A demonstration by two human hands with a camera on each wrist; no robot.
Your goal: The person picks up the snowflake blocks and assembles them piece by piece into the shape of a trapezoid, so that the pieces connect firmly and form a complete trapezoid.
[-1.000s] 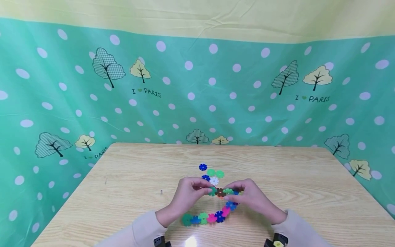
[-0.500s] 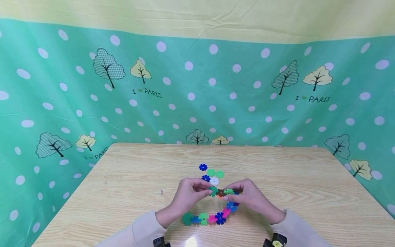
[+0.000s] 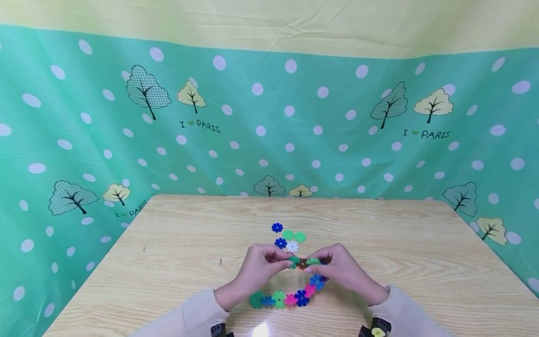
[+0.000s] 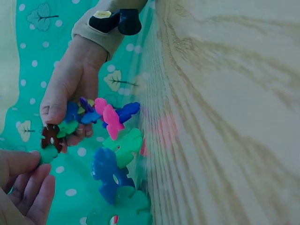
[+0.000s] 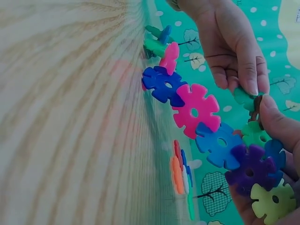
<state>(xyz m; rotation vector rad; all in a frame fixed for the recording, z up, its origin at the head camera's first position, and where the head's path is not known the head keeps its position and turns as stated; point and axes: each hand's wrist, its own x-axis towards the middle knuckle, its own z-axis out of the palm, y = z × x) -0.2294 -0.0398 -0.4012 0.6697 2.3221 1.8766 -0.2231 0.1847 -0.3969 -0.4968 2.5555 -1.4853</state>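
In the head view my left hand [image 3: 257, 267] pinches a teal-green notched plastic disc [image 3: 293, 262] between thumb and fingers. A brown disc [image 3: 302, 263] meets its right side. My right hand [image 3: 343, 267] grips the light green disc [image 3: 313, 261] beyond the brown one. From there a chain of interlocked flower-shaped discs hangs and curves along the table, through purple [image 5: 251, 169], light blue [image 5: 219, 144] and pink [image 5: 196, 110] pieces to a green end disc [image 3: 256, 300]. A pale yellow disc [image 5: 274, 200] shows by the right hand in the right wrist view.
Several loose discs lie beyond the hands on the wooden table [image 3: 177, 243]: two blue [image 3: 277, 227], two light green [image 3: 300, 237] and a white one [image 3: 292, 246]. A tiny dark mark [image 3: 220, 262] is to the left. A patterned green curtain [image 3: 236, 117] surrounds the table.
My left hand and the teal disc have shifted slightly right, closer to the right hand. The chain has moved a little right too. Both hands keep their hold.
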